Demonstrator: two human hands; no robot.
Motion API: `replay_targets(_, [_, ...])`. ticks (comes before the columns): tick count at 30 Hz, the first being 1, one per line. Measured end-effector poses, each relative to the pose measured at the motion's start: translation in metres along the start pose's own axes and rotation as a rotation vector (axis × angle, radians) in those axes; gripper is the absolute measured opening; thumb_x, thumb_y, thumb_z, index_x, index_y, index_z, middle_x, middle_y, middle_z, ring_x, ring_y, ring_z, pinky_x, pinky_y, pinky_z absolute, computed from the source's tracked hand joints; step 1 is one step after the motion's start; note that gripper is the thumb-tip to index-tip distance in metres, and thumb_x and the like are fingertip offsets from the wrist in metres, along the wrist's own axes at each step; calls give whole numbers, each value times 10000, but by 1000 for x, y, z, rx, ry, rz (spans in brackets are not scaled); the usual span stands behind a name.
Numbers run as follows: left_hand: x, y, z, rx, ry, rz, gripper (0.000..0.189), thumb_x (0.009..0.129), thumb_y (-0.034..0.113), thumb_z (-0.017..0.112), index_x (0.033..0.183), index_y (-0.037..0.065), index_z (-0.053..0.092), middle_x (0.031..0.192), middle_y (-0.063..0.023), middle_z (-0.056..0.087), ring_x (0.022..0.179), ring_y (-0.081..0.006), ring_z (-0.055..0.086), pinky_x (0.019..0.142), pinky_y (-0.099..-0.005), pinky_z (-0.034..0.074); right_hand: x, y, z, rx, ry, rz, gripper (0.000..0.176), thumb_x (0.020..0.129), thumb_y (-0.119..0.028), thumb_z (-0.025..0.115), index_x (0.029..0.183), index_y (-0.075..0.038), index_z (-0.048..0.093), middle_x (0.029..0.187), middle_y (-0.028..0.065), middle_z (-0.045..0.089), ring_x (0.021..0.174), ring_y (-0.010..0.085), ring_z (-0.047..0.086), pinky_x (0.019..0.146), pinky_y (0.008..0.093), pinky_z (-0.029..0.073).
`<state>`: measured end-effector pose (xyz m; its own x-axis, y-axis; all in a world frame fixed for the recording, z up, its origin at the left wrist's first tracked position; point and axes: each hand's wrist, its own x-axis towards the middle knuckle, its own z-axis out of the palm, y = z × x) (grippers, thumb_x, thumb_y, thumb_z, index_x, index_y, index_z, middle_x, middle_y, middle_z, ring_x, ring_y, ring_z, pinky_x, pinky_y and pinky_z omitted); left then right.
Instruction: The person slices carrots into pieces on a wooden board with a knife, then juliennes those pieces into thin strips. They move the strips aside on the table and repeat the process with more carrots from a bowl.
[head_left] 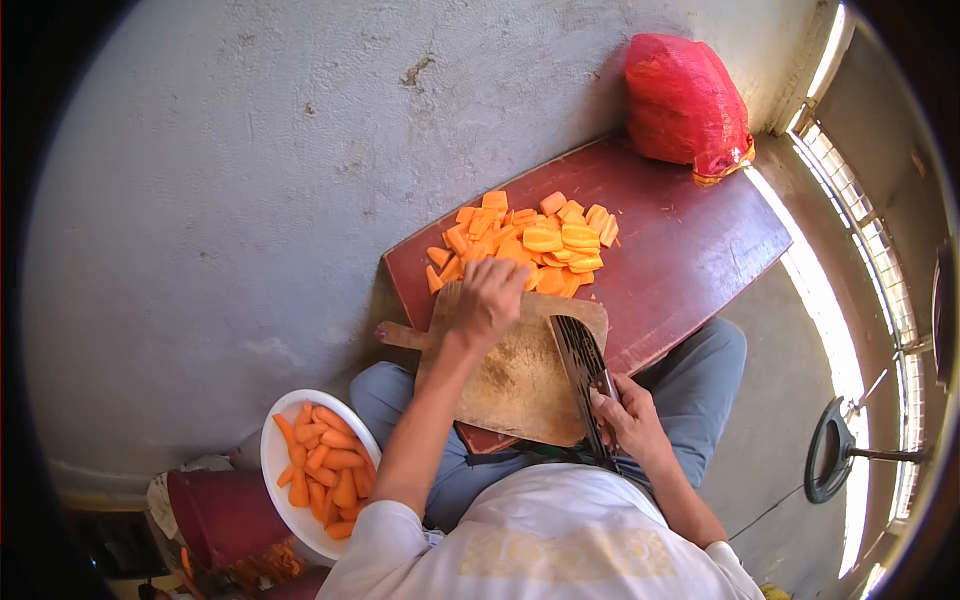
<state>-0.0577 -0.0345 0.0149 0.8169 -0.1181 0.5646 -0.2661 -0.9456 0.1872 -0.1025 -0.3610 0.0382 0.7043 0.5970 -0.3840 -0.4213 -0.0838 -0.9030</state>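
My right hand is closed around the handle of a broad-bladed knife. Its dark, speckled blade lies along the right side of a wooden cutting board. My left hand is over the board's far edge, fingers curled against the near side of a pile of cut carrot pieces. Whatever those fingers may hold is hidden beneath them. The orange pieces, some in flat slabs, are heaped on the dark red table just beyond the board.
At lower left stands a white bowl of peeled whole carrots. A dark red bucket is beside it. The table's far right end carries a red mesh sack. A plain wall runs along the left.
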Motion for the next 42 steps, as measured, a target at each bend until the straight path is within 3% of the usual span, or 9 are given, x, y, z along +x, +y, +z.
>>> replay_targets(4, [-77, 63, -27, 50, -271, -240, 381, 897, 150, 850, 1256, 51, 771, 1225, -118, 688, 1129, -314, 651, 993, -492, 488, -9, -16, 4, -65, -20, 14, 275, 1085, -192, 686, 1285, -7, 646, 831, -7, 601, 587, 77, 562, 536, 258, 448])
replay_targets(8, [-109, 91, -44, -109, -117, -372, 614, 854, 280, 921, 1398, 66, 731, 1397, -159, 645, 1267, -365, 597, 1079, -530, 456, -3, -32, 9, -238, -39, -27, 465, 1064, -136, 691, 1502, 4, 620, 842, 2, 619, 626, 69, 543, 582, 262, 486])
replay_targets(13, [-95, 51, -43, -219, -146, -468, 681, 851, 290, 931, 1459, 75, 713, 1464, -148, 644, 1366, -367, 548, 1156, -536, 409, 32, -48, 12, -642, -54, -179, 504, 1014, -123, 705, 1467, 59, 581, 1049, 307, 691, 956, 448, 679, 911, 484, 556])
replay_targets(16, [-92, 52, -40, -222, -133, -447, 606, 842, 240, 920, 1392, 58, 742, 1432, -126, 664, 1345, -349, 556, 1153, -525, 407, 46, -50, 21, -693, -119, -297, 481, 1024, -130, 701, 1454, 54, 590, 1131, 338, 703, 1026, 490, 687, 934, 486, 555])
replay_targets(25, [-114, 70, -43, -193, -105, -445, 431, 798, 174, 950, 1190, 61, 811, 1371, -132, 662, 1279, -354, 587, 1118, -519, 429, 36, -58, 20, -584, -274, -194, 398, 1086, -207, 686, 1395, 42, 663, 894, 61, 709, 691, 143, 637, 644, 315, 525])
replay_targets(28, [-117, 79, -43, -215, -92, -441, 444, 799, 203, 958, 1196, 66, 815, 1367, -124, 657, 1283, -353, 582, 1120, -531, 422, 38, -58, -5, -354, 14, -52, 343, 1108, -194, 684, 1378, 17, 662, 887, 59, 684, 708, 124, 627, 634, 311, 516])
replay_targets(29, [-117, 80, -43, -205, -86, -440, 466, 799, 235, 965, 1208, 68, 816, 1358, -125, 654, 1293, -354, 577, 1127, -539, 413, 47, -62, -13, -304, 97, -133, 263, 1129, -191, 658, 1327, -20, 683, 837, -51, 604, 623, 40, 522, 541, 243, 423])
replay_targets(38, [-115, 73, -48, -319, -59, -487, 511, 849, 310, 955, 1260, 56, 792, 1416, -158, 621, 1322, -366, 580, 1161, -547, 419, 186, -55, -82, -277, 336, -264, 180, 1099, -224, 623, 1023, -62, 641, 740, -6, 598, 504, 89, 534, 448, 275, 415])
replay_targets(42, [-97, 17, -40, -404, 257, -783, 687, 925, 349, 914, 1463, 3, 664, 1493, -227, 609, 1425, -420, 571, 1219, -512, 451, 208, -61, -40, -150, 278, -229, 191, 1101, -211, 596, 1065, -30, 643, 718, 15, 590, 518, 114, 553, 441, 314, 457])
